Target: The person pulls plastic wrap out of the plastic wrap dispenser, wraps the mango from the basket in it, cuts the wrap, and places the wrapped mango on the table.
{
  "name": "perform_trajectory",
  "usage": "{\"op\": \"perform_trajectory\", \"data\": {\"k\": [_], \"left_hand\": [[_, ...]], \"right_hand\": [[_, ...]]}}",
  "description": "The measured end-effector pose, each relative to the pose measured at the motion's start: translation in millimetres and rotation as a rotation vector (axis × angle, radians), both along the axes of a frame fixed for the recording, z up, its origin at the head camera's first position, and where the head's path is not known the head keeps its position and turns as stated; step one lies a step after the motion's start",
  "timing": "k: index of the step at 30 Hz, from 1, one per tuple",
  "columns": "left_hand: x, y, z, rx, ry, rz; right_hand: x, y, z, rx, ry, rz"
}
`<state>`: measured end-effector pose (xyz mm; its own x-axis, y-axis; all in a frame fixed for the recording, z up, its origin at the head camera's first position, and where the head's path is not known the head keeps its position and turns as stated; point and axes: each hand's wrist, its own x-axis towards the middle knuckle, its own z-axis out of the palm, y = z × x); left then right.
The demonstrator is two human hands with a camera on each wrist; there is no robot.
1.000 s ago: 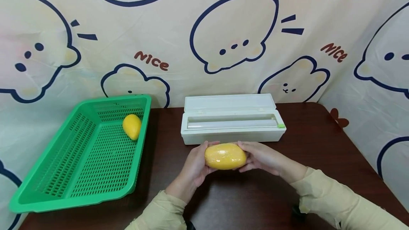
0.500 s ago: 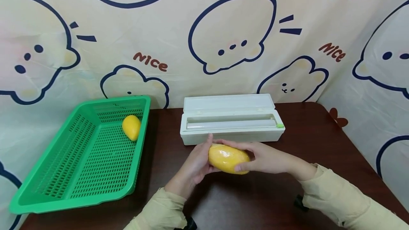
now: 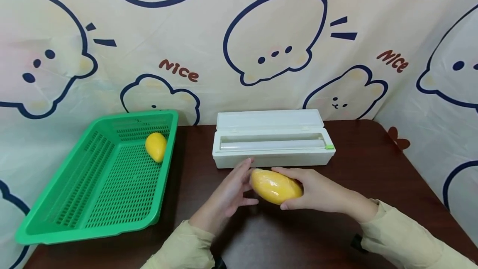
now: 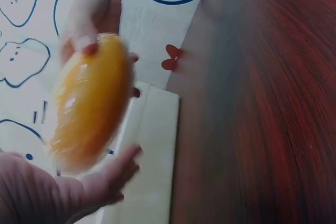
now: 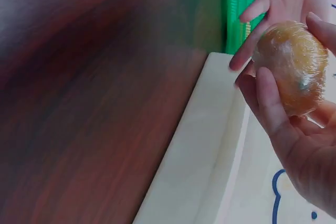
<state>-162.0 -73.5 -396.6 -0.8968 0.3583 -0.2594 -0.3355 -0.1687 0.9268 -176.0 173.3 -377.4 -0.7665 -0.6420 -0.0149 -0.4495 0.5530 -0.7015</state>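
A yellow mango (image 3: pixel 275 187) in shiny cling film is held above the table by my right hand (image 3: pixel 323 188), thumb on the near side and fingers over the far side. The right wrist view shows the film gathered in wrinkles at the end of the mango (image 5: pixel 294 72). My left hand (image 3: pixel 229 194) is beside the mango's other end, its fingers spread and extended. In the left wrist view a narrow space shows between the mango (image 4: pixel 94 103) and the left palm (image 4: pixel 68 198). Just behind both hands is a white cling film dispenser (image 3: pixel 274 160), lid up, with a roll (image 3: pixel 272 145) inside.
On the left lies a green plastic basket (image 3: pixel 158 194) with a second mango (image 3: pixel 155 147) near its right wall. The dark wooden table (image 3: pixel 291 240) ends at a patterned cloth (image 3: pixel 209 32) behind and on the right.
Both hands held the mango at its ends before. The right hand has shifted its grip over it and drawn it slightly right and tilted; the left fingers have opened away from it.
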Motion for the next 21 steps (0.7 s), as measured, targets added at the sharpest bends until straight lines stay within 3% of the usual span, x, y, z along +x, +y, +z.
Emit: {"op": "perform_trajectory", "data": {"k": [4, 12, 16, 21], "left_hand": [[10.0, -10.2, 12.6, -0.061, 0.042, -0.011], [26.2, -42.0, 29.4, -0.172, 0.178, -0.139], [32.4, -67.2, 40.4, -0.198, 0.245, -0.126], [35.2, -96.4, 61.3, -0.24, 0.301, -0.058]], "right_hand": [[6.6, 25, 1.7, 0.026, 0.022, -0.095], [10.8, 86, 8.4, 0.038, 0.025, -0.308], [5.0, 121, 6.8, 0.096, 0.043, -0.456], [-9.7, 171, 0.5, 0.148, -0.004, -0.586]]}}
